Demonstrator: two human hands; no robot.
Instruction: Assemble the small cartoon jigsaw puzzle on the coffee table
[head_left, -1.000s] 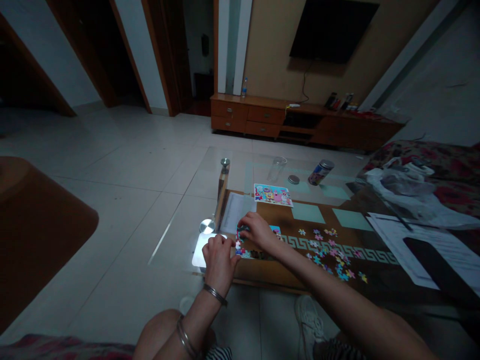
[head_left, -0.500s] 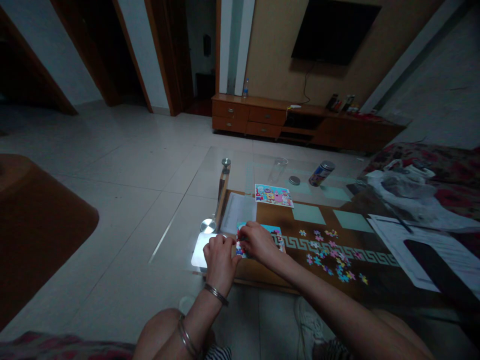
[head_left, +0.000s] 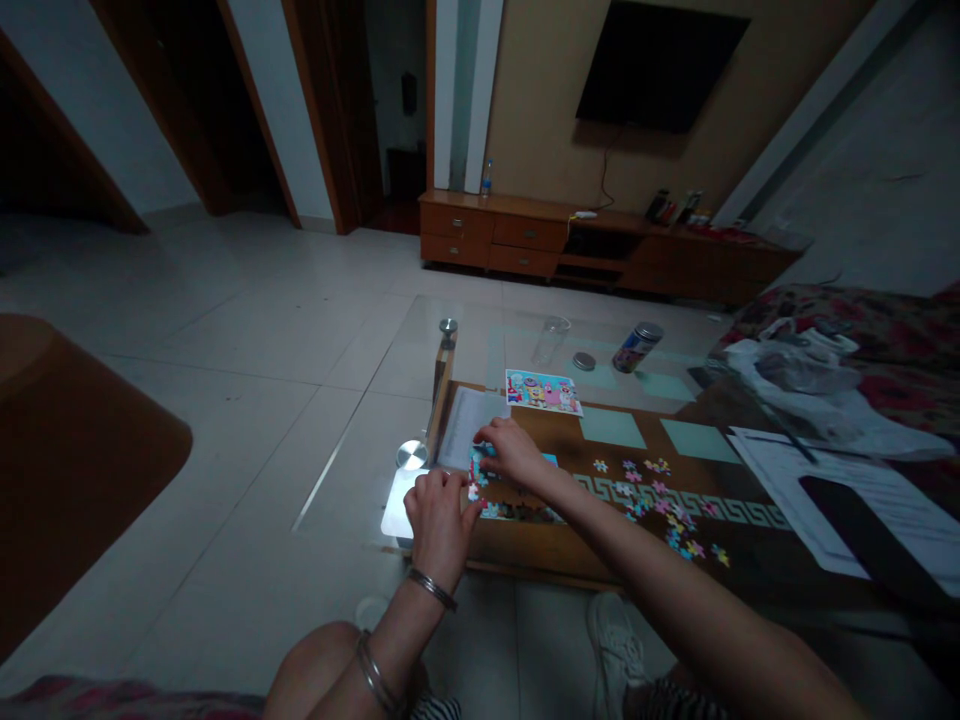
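**Q:** Hands, quick?

**A:** Left hand (head_left: pixel 441 530) sits curled at the near edge of a part-built jigsaw puzzle (head_left: pixel 504 511), metal bangle (head_left: pixel 431 590) on that wrist. Right hand (head_left: pixel 514 452) is over the puzzle's far-left area, fingertips (head_left: pixel 484 432) down on or just above the pieces.

**Q:** Grip state?

**A:** Neither hand looks clenched; fingers are curved and low. Can't tell if either one is holding a piece, the fingers cover that spot.

**Q:** Where's the puzzle?

**A:** Flat on the brown wooden panel of a glass-topped coffee table (head_left: pixel 465 340), near its left corner, right under both hands.

**Q:** What's around it?

**A:** From the puzzle: loose jigsaw pieces (head_left: pixel 645 500) scattered at 3 o'clock, well apart from it. Printed cartoon picture card (head_left: pixel 544 392) at 12 o'clock. White sheet (head_left: pixel 472 428) at 11 o'clock, just beside the right hand. Drinks can (head_left: pixel 637 347), clear plastic cup (head_left: pixel 551 340) and round metal lid (head_left: pixel 583 361) past the card, around 1 o'clock. Stacked papers (head_left: pixel 840 490) far off at 3 o'clock.
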